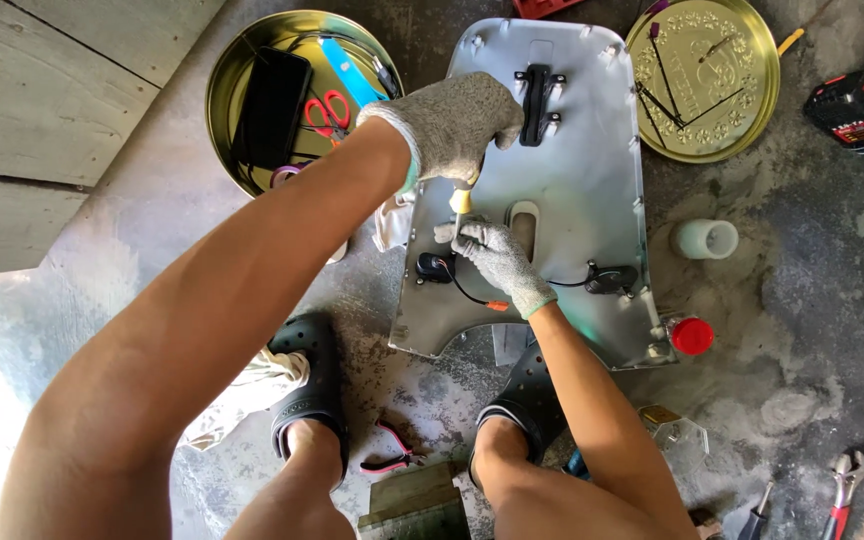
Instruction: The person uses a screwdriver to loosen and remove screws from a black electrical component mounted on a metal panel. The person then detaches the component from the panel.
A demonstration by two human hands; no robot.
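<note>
Head view, looking down at a person crouched over a grey plastic panel (572, 180) that lies flat on the concrete floor (802, 300), between the person's two dark clogs and two round gold trays.

The left hand (452, 125), in a grey knit glove, is closed in a fist around the top of a screwdriver whose yellow handle (462, 200) shows just below the fist; the tool stands roughly upright over the left-centre of the panel. The right hand (497, 260), gloved likewise, rests on the panel at the foot of the tool, its fingers pressed together around the shaft near the tip; the tip itself is hidden. Just left of this hand sits a small black fitting (434, 267), joined by a thin black wire to a second black fitting (612, 278) near the panel's right edge. A black bracket (537, 100) is fixed near the panel's top.

The step in hand appears to be driving or loosening a screw near the left fitting. The next move, by this reading, calls for steady downward pressure, the shaft kept upright, and the guiding fingers kept off the wire.

Around the panel: the left tray (227, 90) holds red-handled scissors (327, 110); a red cap (692, 335), a white roll (707, 238) and pink-handled pliers (387, 455) lie nearby.
</note>
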